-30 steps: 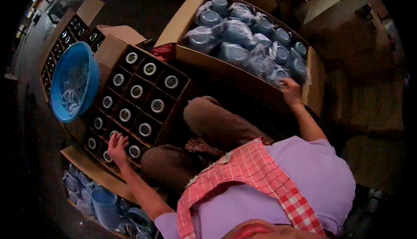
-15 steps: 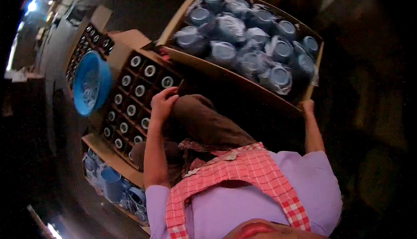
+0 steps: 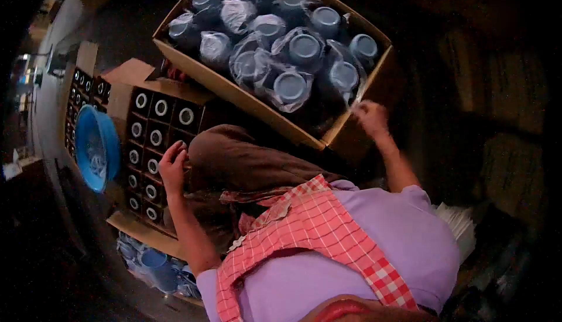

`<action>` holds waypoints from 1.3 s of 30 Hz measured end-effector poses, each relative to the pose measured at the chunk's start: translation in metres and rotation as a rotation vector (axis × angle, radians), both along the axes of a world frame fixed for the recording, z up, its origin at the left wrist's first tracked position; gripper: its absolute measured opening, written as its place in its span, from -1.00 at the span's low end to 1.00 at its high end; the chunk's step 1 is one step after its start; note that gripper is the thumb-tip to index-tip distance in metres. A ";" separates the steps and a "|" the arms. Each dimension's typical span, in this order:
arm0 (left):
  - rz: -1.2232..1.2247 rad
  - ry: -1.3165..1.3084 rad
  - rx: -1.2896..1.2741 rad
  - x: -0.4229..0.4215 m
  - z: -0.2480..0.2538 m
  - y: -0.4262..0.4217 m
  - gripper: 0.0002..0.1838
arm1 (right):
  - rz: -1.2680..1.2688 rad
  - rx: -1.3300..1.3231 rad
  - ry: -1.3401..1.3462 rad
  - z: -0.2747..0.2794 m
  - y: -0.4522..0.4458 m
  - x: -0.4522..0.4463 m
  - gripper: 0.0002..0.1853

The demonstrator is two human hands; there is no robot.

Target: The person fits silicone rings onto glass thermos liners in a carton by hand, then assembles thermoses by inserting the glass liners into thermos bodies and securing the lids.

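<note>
My right hand (image 3: 372,119) is closed at the near right corner of a large cardboard box (image 3: 257,104). Its fingertips pinch the edge of a clear plastic bag (image 3: 355,95), which wraps a blue-grey cup (image 3: 343,76). Several similar cups stand bottom-up in that box, many in plastic. My left hand (image 3: 172,163) is beside my knee, over the edge of a divided carton (image 3: 146,153), fingers loosely bent and apart. I see nothing held there. Round, pale-rimmed tops (image 3: 156,137) show in the carton's compartments.
A blue basin (image 3: 111,146) with clear plastic in it sits at the left, over another divided carton (image 3: 72,108). A lower-left box holds blue cups (image 3: 158,268) and plastic. Open cardboard flaps (image 3: 130,71) stick up between the boxes. The right side is dark.
The view has shifted, so the boxes appear further left. My right hand has moved from the box's corner edge to the plastic bag just inside it. My left hand stays by my knee.
</note>
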State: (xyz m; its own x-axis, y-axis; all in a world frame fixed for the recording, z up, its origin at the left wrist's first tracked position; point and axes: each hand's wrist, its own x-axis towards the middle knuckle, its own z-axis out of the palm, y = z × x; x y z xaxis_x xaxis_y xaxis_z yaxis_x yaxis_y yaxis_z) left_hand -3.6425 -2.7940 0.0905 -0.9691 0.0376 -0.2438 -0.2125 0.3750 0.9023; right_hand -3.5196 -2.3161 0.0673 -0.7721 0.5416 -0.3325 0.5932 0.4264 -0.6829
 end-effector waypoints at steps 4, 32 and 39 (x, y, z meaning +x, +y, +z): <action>0.154 -0.056 0.106 0.030 -0.004 -0.017 -0.67 | 0.268 0.647 0.337 -0.028 0.028 -0.052 -0.47; -0.094 0.151 1.650 0.044 0.056 0.061 -0.38 | 2.481 -0.734 0.184 0.170 -0.284 -0.049 -0.84; 0.161 0.016 1.215 0.082 0.005 -0.002 -0.45 | 2.383 -0.623 -0.292 0.054 -0.291 -0.023 -0.81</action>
